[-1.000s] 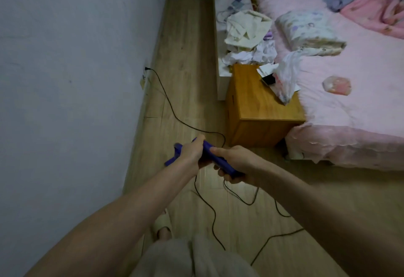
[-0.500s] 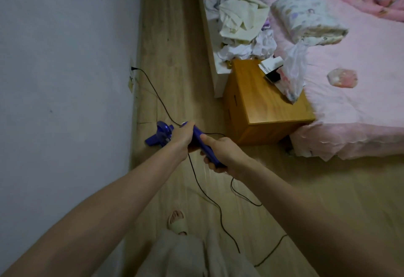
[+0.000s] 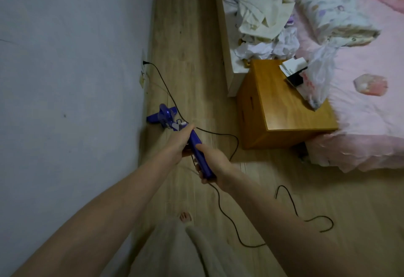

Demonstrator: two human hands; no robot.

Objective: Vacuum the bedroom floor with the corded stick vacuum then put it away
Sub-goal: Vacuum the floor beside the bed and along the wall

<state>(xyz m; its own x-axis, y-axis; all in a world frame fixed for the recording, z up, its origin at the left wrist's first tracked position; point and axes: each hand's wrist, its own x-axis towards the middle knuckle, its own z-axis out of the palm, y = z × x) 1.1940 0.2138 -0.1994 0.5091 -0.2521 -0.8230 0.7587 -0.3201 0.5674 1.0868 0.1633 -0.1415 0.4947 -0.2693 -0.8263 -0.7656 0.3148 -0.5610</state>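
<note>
Head view: we hold the vacuum [image 3: 197, 148] with both hands. Left hand [image 3: 178, 143] has its grip curled round the upper handle, right hand [image 3: 213, 163] has its grip closed round the handle's lower end. The vacuum's head [image 3: 162, 116] sits on the floor [image 3: 185, 36] right against the wall [image 3: 65, 80], beside the nightstand [image 3: 282, 110]. Cord [image 3: 220, 134] runs from the wall plug [image 3: 144, 62] to the vacuum, with slack looping over the floor near our feet. We judge the task mid-way at best: vacuuming is under way along the wall edge; how much floor is done we can't tell. Left: the remaining floor, unplugging, putting the vacuum away.
</note>
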